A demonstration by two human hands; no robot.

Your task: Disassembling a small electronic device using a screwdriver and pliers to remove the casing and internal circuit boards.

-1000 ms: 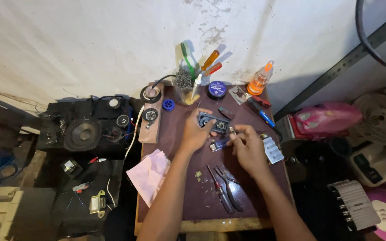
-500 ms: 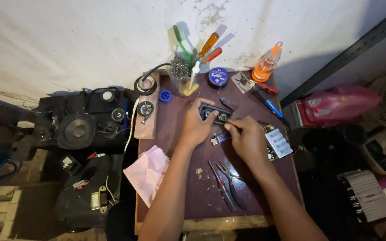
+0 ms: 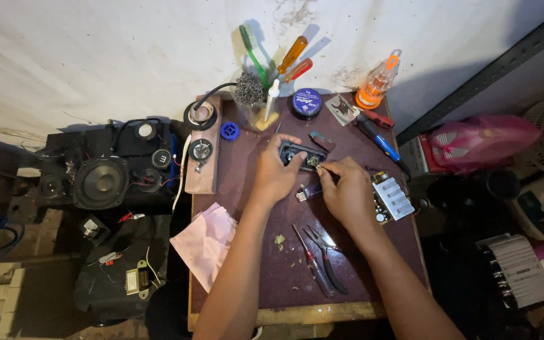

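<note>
Head view: small black rectangular plastic panel [image 3: 301, 155] is steadied on the maroon worktable [image 3: 253, 264] by the left hand [image 3: 276, 175], fingers closed over its near edge. Its right end is pinched by right hand [image 3: 346, 192] fingertips. Round blue-lidded tin [image 3: 306, 102] sits behind; white-labelled circuit board [image 3: 390, 197] just right.

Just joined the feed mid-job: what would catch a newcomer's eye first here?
Two hands meet mid-table over a small black panel: the left hand steadies it while the right hand pinches at its near edge. Behind stands a cup of bright screwdrivers against the wall, and a black speaker sits left of the table.
</note>
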